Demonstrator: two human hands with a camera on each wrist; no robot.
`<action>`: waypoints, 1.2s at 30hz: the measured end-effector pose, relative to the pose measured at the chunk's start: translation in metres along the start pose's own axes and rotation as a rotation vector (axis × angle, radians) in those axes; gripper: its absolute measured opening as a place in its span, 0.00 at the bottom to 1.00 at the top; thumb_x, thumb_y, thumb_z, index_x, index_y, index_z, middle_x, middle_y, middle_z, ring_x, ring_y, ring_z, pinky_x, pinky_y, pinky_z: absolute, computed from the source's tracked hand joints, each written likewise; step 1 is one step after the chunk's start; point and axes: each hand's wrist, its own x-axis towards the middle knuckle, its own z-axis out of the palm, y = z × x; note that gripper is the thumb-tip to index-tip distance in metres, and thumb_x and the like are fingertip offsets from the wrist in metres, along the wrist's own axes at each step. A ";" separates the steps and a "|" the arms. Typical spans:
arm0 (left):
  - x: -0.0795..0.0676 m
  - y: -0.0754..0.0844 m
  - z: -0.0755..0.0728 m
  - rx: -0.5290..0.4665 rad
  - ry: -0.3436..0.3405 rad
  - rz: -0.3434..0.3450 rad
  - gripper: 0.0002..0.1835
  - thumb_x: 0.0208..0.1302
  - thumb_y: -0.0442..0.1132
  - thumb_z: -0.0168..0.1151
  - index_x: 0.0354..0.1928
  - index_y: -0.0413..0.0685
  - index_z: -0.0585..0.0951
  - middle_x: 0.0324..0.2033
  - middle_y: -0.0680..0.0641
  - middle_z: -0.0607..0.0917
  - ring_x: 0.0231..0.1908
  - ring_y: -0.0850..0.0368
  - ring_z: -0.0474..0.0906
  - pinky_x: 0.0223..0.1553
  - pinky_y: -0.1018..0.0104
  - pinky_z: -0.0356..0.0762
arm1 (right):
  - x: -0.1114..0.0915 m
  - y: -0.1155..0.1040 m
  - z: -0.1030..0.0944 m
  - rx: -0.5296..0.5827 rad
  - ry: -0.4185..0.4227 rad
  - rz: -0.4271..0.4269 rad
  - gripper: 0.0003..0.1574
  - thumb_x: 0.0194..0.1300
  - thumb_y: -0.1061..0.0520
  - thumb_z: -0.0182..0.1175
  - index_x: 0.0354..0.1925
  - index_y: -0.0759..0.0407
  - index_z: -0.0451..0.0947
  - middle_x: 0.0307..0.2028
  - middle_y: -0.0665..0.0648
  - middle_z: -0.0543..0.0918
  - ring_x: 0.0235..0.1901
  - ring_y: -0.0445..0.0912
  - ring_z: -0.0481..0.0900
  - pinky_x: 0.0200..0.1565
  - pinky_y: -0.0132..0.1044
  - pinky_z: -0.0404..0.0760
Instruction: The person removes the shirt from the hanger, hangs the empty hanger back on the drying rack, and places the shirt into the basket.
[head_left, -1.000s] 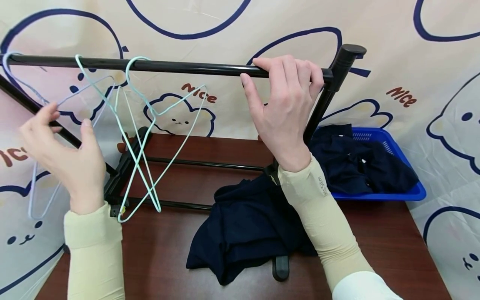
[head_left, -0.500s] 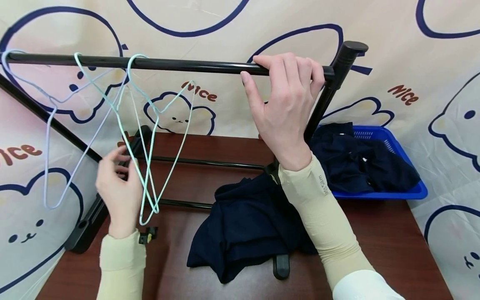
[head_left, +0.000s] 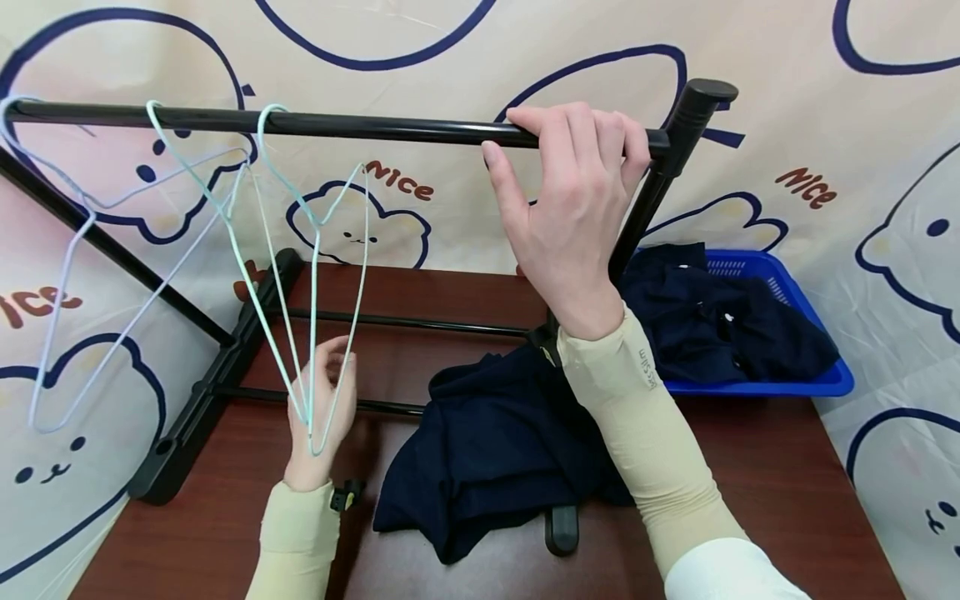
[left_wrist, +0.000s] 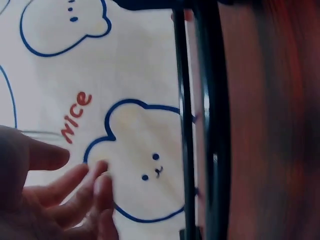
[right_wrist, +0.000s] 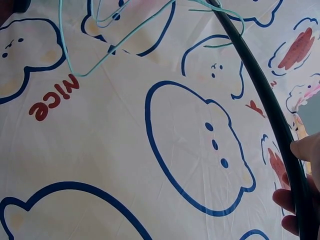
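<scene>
My right hand (head_left: 566, 208) grips the black rail (head_left: 412, 127) of a clothes rack near its right end, thumb below and fingers over the top; in the right wrist view its fingertips (right_wrist: 285, 200) curl round the bar. Two mint-green wire hangers, one on the left (head_left: 245, 271) and one on the right (head_left: 316, 275), hang from the rail. A lilac hanger (head_left: 47, 428) hangs farther left. Low behind the mint hangers is my left hand (head_left: 327, 400), their wires crossing in front of it. Its fingers are loosely bent and hold nothing in the left wrist view.
A dark navy garment (head_left: 495, 467) lies crumpled on the brown table (head_left: 420, 567), over the rack's right foot (head_left: 561, 533). At the back right, a blue basket (head_left: 843, 379) holds folded dark clothing (head_left: 727, 325). The rack's left foot (head_left: 180, 433) runs along the table's left side.
My left hand has moved from beside the lilac hanger down and right, behind the mint hangers. The hangers have swung and turned on the rail. The right hand stays in place.
</scene>
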 end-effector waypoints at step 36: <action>-0.077 0.055 0.035 0.149 -0.793 0.413 0.80 0.31 0.70 0.83 0.82 0.73 0.37 0.78 0.51 0.23 0.76 0.44 0.22 0.59 0.17 0.45 | -0.032 0.002 -0.033 0.378 -0.051 -0.160 0.29 0.63 0.59 0.68 0.60 0.70 0.78 0.65 0.66 0.76 0.72 0.57 0.63 0.72 0.55 0.52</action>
